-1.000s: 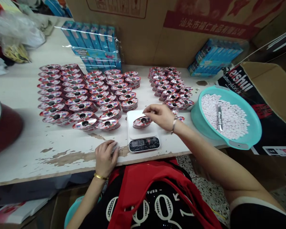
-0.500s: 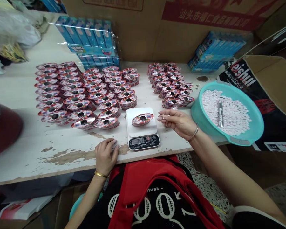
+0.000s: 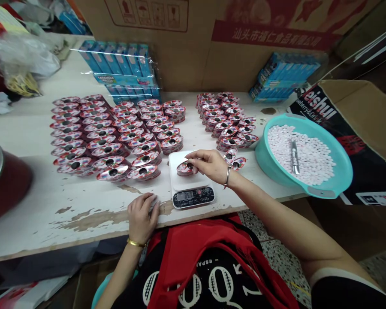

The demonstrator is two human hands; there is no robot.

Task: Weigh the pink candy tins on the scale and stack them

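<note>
A small oval red-and-white box [image 3: 184, 168] with a round dark hole in its top lies on the white kitchen scale [image 3: 176, 184]. Bent over its right end is my right hand [image 3: 210, 165], thumb and finger pinched by the hole; what they hold is hidden. My left hand [image 3: 143, 214] rests near the table's front edge, left of the scale, thumb apart from the loosely bent fingers. A pale grey patch shows at its fingertips, too unclear to name. Two more oval boxes [image 3: 238, 163] lie partly behind my right wrist. The display seems to read 85.7.
Rows of similar oval boxes [image 3: 98, 122] stand left, with another group [image 3: 225, 116] behind the scale. A turquoise basin [image 3: 344, 163] of white candies [image 3: 312, 154] with a metal scoop [image 3: 295, 156] is right. Blue packs [image 3: 116, 60] and a large carton [image 3: 193, 56] stand behind, a red pot [image 3: 13, 180] left.
My right hand has moved left from beside the scale to the box's hole; the small white candy pinched earlier no longer shows. My left hand stays put. The view has tilted up slightly.
</note>
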